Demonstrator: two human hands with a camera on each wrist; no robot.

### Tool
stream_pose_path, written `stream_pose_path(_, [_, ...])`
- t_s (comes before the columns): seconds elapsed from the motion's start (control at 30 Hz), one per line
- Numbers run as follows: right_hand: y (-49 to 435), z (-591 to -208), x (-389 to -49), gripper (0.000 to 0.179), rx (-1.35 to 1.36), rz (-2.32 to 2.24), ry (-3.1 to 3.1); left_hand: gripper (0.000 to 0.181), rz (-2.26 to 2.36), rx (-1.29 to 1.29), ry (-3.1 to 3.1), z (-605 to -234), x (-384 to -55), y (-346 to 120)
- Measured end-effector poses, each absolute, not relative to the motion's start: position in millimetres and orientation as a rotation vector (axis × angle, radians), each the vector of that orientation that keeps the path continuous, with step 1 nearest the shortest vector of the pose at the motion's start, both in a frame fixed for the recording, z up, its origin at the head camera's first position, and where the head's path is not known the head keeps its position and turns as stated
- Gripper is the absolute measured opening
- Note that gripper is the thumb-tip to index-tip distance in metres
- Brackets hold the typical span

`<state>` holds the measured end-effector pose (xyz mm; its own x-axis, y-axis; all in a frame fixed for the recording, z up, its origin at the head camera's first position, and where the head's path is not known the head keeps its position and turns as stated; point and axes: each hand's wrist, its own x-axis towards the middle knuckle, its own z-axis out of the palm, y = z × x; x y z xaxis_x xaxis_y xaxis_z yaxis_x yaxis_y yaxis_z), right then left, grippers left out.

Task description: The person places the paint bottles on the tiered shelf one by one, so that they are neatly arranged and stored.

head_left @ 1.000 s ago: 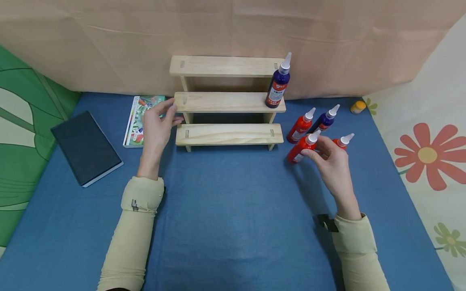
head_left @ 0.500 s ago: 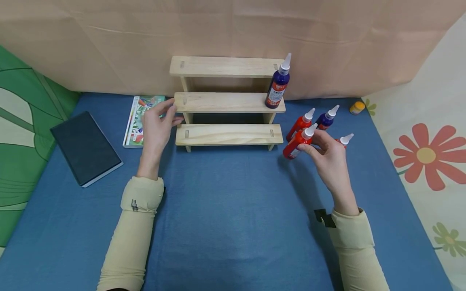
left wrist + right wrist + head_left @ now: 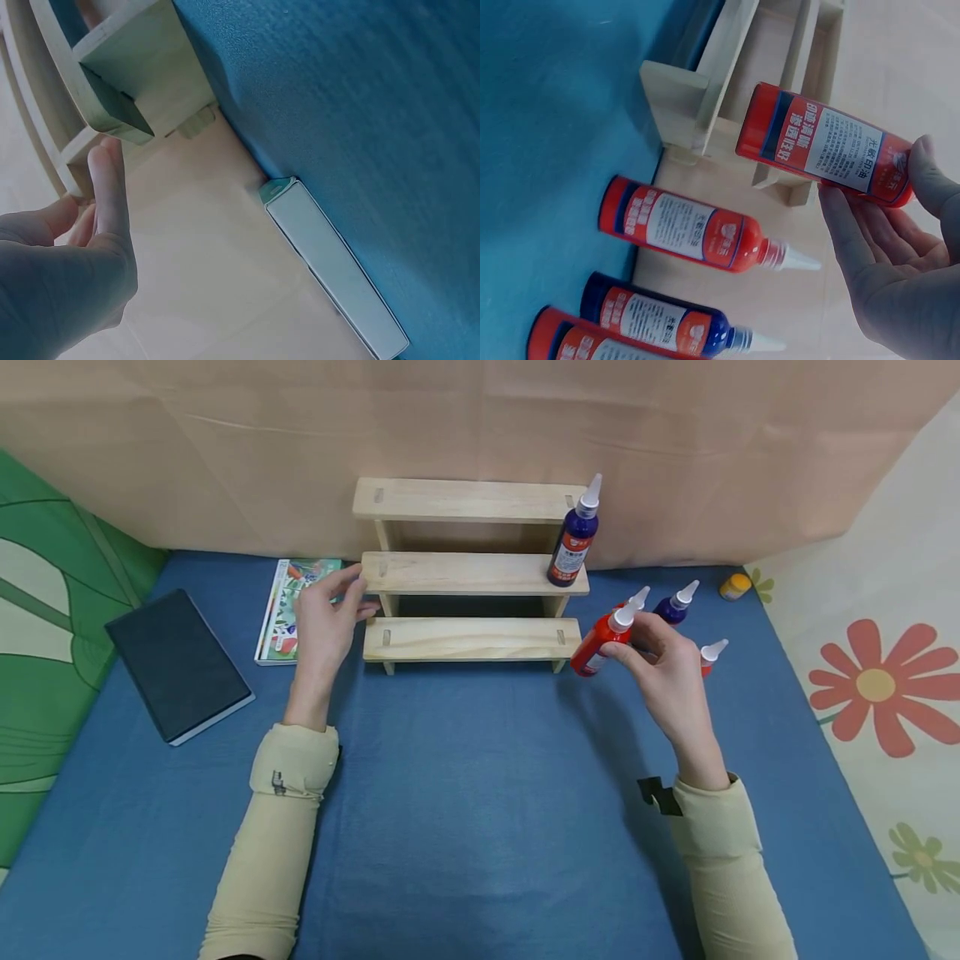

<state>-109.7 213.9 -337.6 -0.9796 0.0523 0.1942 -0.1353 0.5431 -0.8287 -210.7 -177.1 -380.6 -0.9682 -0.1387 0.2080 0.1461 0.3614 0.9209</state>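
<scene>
My right hand pinches a red ink bottle with a white pointed nozzle, beside the right end of the bottom step. In the right wrist view this bottle is tilted, its label facing the camera. My left hand touches the left end of the wooden three-step shelf with fairly straight fingertips, near the middle board. A blue ink bottle stands at the right of the middle step. Behind my right hand are another red bottle, a blue bottle and a third red bottle, partly hidden.
A dark notebook lies on the blue cloth at the left. Colourful booklets lie between it and the shelf. A small yellow-capped container sits at the far right back. A beige sheet hangs behind the shelf.
My right hand has lifted the red ink bottle away from the group and moved it left, toward the shelf's right end. My left hand has kept its place at the shelf.
</scene>
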Motion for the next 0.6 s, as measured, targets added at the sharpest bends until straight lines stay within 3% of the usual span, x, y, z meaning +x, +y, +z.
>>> stream_pose_path(0.6, [185,-324,-135,0.044,0.186,1.430,-2.540,0.036,-1.667,0.010,-2.366,-382,-214,-177])
